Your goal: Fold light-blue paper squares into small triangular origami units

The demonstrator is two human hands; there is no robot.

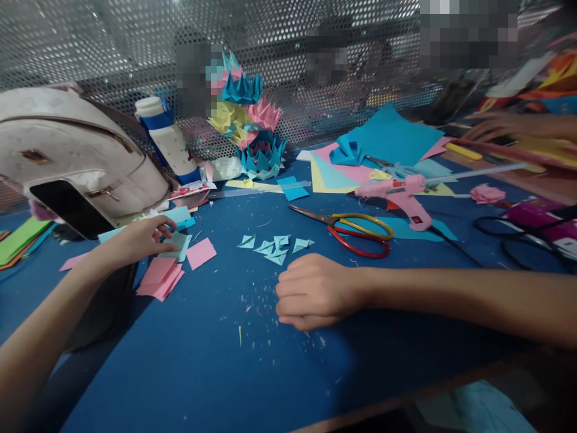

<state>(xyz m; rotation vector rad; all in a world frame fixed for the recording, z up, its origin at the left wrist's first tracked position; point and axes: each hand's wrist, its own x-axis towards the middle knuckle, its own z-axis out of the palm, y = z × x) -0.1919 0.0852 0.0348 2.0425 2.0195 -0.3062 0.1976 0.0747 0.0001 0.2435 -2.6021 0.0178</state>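
Observation:
My left hand [143,239] reaches to the left side of the blue table [211,355] and pinches a small light blue paper square [177,244] from a loose stack. Pink paper squares [161,278] lie just below it, one more pink square [201,252] to its right. My right hand [313,291] rests on the table in a loose fist; nothing shows in it. Just beyond its knuckles lie several small folded light blue paper pieces [274,246].
Red and yellow scissors [356,231] and a pink glue gun [401,195] lie behind my right hand. A folded paper flower tower [252,123], a white bottle [169,141], a white bag [76,147] with a phone [72,207], and coloured sheets [387,141] stand further back. Another person's hand [496,126] is at the far right.

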